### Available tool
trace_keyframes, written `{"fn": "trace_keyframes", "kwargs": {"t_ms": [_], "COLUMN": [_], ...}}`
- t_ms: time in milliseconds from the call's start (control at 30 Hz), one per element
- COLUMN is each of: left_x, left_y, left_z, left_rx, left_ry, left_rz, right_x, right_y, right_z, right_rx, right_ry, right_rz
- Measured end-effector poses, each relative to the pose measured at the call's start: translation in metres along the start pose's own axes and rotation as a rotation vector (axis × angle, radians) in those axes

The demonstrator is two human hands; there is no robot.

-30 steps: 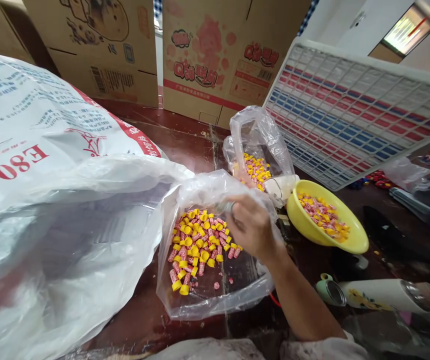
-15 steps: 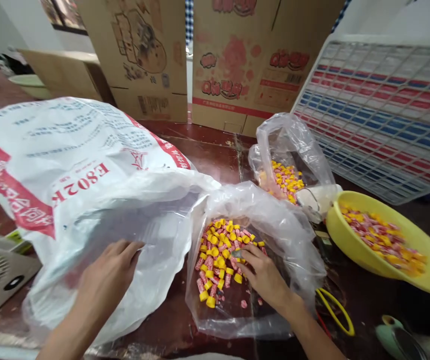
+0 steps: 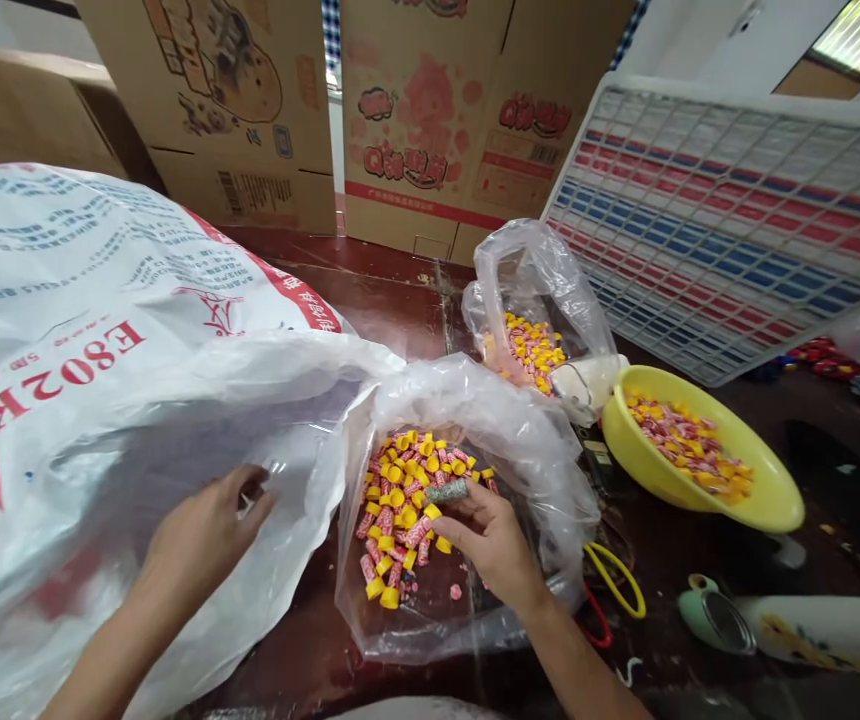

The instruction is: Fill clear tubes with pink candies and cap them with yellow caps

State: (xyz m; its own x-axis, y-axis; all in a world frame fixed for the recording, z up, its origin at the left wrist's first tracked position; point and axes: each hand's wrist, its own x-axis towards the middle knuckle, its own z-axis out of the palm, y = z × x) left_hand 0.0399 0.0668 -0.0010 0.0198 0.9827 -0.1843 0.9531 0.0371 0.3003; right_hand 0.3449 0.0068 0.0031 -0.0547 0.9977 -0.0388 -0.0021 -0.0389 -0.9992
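My left hand [image 3: 209,530] is at the mouth of a large white printed sack [image 3: 92,280], fingers curled in a pinch. Something small and clear shows by its fingertips, too faint to name. My right hand [image 3: 501,540] reaches into an open clear plastic bag [image 3: 550,480] and grips a grey-green speckled cylinder [image 3: 447,491] between its fingers. Below that, its thumb is close to a pink patterned tube with a yellow cap [image 3: 421,527]; whether they touch, I cannot tell. Several such capped tubes [image 3: 392,490] lie heaped in the bag.
Behind stands a second clear bag of capped pieces [image 3: 535,350]. To the right are a yellow bowl [image 3: 700,505] of similar pieces, a yellow loop [image 3: 617,580] and a patterned white cylinder [image 3: 827,635]. Cardboard boxes [image 3: 415,130] and a white wire rack [image 3: 730,230] line the back.
The camera view has shifted, so the scene sits further left. The grey-green cylinder in my right hand shows more clearly. My left hand stays at the sack's mouth, fingers more curled.
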Motion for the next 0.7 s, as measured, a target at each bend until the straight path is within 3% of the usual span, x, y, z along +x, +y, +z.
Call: {"fn": "trace_keyframes", "kwargs": {"t_ms": [133,267,467,633,700], "left_x": [-0.059,-0.093,-0.095,-0.094,-0.091], "left_y": [0.027,0.063,0.072,0.078,0.083], "left_z": [-0.006,-0.001,0.008,0.022,0.025], "left_rx": [-0.585,-0.888,-1.431,-1.636,-1.641], "left_ry": [-0.217,-0.439,-0.484,-0.503,-0.530], "left_rz": [0.147,0.172,0.056,-0.003,0.027], "right_x": [-0.008,-0.009,-0.013,-0.022,-0.021], "right_y": [-0.006,-0.019,-0.031,-0.007,-0.003], "right_z": [0.018,0.033,0.042,0.060,0.064], "right_rx": [-0.032,-0.190,-0.494,-0.720,-0.753], "right_ry": [0.046,-0.031,-0.324,-0.086,-0.080], "right_rz": [-0.102,-0.269,-0.594,-0.744,-0.771]}}
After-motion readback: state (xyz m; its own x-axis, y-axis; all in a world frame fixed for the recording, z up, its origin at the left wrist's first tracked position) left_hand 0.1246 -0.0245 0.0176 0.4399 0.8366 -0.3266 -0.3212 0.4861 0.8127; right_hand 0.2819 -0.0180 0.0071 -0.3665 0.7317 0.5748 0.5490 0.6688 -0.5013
